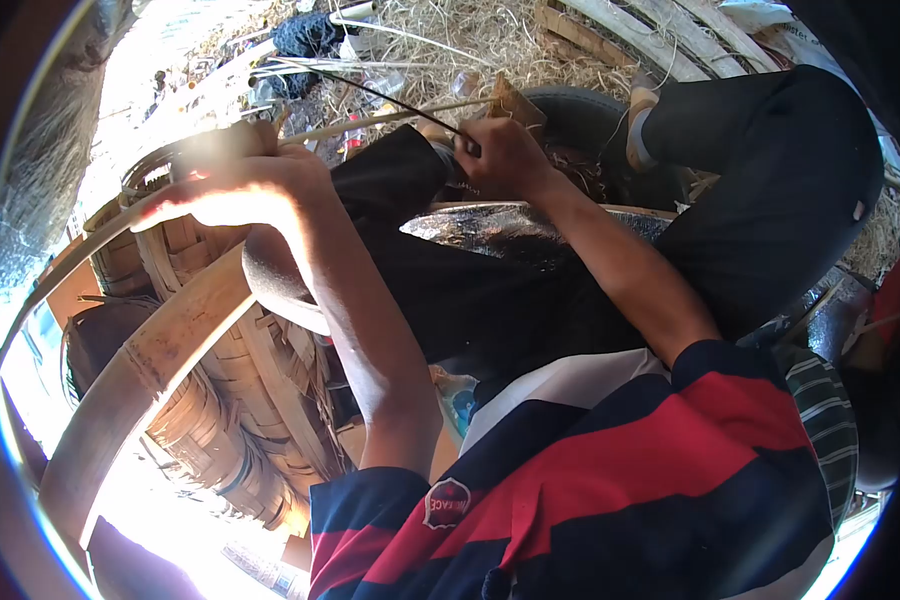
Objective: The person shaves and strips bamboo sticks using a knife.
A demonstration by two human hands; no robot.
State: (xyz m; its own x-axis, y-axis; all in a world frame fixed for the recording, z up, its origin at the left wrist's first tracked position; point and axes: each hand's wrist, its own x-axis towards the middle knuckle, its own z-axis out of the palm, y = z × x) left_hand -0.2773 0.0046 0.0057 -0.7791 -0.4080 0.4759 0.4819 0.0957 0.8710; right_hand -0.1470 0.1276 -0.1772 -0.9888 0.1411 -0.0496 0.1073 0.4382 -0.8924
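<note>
My left hand [255, 185] is closed around a long, flexible bamboo strip [65, 265], and strong glare washes over the fingers. One part of the strip curves down to the left edge; a pale length comes out past the hand toward the upper middle. To the right, my right hand [500, 155] is closed in a fist on a thin dark rod [380, 97] that slants up to the left. A short wooden block [515, 103] stands just beyond this fist. The two hands are apart, above my dark trousers [500, 290].
Woven bamboo baskets [195, 430] lie at the lower left, crossed by a thick bamboo pole [155, 350]. Straw shavings [450, 35] and litter cover the ground ahead. A black tyre-like ring [580, 105] lies beyond the right hand. Bamboo slats [660, 40] lie at the top right.
</note>
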